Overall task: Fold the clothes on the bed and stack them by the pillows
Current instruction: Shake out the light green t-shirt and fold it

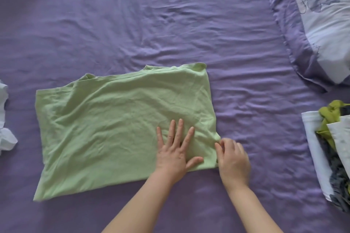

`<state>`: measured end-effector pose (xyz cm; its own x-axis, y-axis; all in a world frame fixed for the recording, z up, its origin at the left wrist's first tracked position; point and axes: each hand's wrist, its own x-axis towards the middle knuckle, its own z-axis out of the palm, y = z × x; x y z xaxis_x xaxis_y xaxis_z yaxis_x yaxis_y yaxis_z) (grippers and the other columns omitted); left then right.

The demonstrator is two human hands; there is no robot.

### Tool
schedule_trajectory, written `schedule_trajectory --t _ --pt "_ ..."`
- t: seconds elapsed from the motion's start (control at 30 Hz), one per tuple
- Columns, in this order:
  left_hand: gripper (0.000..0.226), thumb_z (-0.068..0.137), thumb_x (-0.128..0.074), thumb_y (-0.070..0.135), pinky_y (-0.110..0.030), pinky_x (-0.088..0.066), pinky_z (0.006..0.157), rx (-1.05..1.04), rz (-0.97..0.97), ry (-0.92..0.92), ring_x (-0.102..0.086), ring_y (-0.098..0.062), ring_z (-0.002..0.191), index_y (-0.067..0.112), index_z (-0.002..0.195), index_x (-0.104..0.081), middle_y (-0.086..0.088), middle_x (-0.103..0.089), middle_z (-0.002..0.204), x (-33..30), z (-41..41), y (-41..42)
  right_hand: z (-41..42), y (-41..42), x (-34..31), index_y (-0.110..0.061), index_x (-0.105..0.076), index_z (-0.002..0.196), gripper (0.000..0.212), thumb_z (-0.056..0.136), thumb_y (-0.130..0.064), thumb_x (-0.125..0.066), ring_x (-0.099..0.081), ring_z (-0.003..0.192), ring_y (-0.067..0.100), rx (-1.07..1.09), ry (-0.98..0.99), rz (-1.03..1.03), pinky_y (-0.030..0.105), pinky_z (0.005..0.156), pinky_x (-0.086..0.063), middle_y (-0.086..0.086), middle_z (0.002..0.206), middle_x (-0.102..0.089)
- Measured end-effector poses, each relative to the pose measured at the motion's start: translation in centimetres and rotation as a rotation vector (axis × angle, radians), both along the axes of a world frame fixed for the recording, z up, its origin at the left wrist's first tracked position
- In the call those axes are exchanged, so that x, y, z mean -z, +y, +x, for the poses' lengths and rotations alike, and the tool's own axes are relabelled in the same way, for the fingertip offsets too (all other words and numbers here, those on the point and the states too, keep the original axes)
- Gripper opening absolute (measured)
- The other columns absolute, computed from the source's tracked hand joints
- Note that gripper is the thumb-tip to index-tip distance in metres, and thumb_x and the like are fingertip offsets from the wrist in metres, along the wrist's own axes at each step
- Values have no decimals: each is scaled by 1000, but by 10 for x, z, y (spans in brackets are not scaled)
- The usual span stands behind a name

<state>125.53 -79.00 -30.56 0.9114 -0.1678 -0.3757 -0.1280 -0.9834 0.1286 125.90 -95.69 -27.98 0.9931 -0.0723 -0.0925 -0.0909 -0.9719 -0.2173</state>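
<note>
Head view looks down on a wrinkled purple bed sheet (pixel 132 15) filling the scene. Your pale green garment (pixel 113 119) lies partly folded at its centre. A purple and white pillow (pixel 322 34) sits at upper right, with a pile of clothes (pixel 329 147) below it at the right edge and a white garment (pixel 4 119) at the left edge. Your left hand (pixel 174 149) presses flat on the green cloth, fingers spread. Your right hand (pixel 233 159) pinches its right edge. No writing or labels can be read.

Soft, even daylight, faint shadows under the forearms (no glare), slight softness and wide-angle bending toward the edges.
</note>
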Motion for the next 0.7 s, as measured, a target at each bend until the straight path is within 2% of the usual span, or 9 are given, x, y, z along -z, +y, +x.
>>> schedule_trajectory --t 0.1,0.23,0.3,0.4,0.43,0.5,0.57,0.63,0.7 --pt "90 75 -27 80 -63 -12 106 -59 -5 4 -15 -36 143 26 147 -25 -14 -18 156 -4 -6 3 -3 9 4 -13 -67 98 29 69 -10 -71 -58 94 26 -267 -123 10 38 70 -49 8 99 -64" --pt "78 81 -29 70 -61 -13 107 -141 -6 4 -21 -35 142 28 146 -27 -12 -26 154 -5 -19 31 -4 7 0 -16 -71 99 38 68 4 -72 -60 102 36 -113 -36 -39 45 76 -47 14 113 -63" --pt "74 84 -25 68 -60 -10 109 -196 5 31 -17 -35 144 29 147 -22 -10 -24 155 -4 -24 53 -2 25 -2 -14 -68 107 38 72 0 -63 -54 115 35 -212 -68 -72 45 85 -42 16 126 -57" --pt "72 83 -1 70 -60 11 111 -256 82 50 22 -30 142 37 143 18 -4 17 156 1 -31 89 4 69 -2 -16 -60 125 50 77 -14 -73 -44 130 32 -534 23 27 43 103 -27 14 139 -49" --pt "70 82 4 71 -59 17 110 -288 95 52 32 -28 138 38 138 29 -2 30 151 3 -32 103 9 81 -2 -19 -54 132 53 81 -22 -70 -37 136 31 -548 89 28 44 110 -20 12 144 -43" --pt "67 83 3 71 -58 21 109 -372 100 69 40 -26 134 40 132 36 0 41 144 4 -36 133 19 101 -1 -22 -41 141 57 89 -31 -60 -18 143 29 -373 210 6 50 115 -8 8 152 -30" --pt "66 88 -6 68 -57 21 109 -449 107 58 39 -25 134 42 135 32 1 38 146 1 -41 165 28 122 -1 -14 -46 137 58 84 -24 -66 -21 142 35 -251 190 45 57 114 -12 14 149 -34" --pt "65 92 -15 64 -55 21 110 -504 112 18 32 -25 139 41 143 17 1 29 153 -4 -44 194 31 155 -4 -11 -55 130 59 75 -20 -76 -32 136 41 -384 105 80 61 108 -21 18 142 -44" --pt "63 95 -23 59 -51 19 111 -591 92 -27 20 -24 144 37 149 1 -1 13 159 -12 -46 225 31 199 -5 -18 -51 134 60 79 -26 -72 -28 138 40 -545 80 125 59 108 -20 15 147 -38"
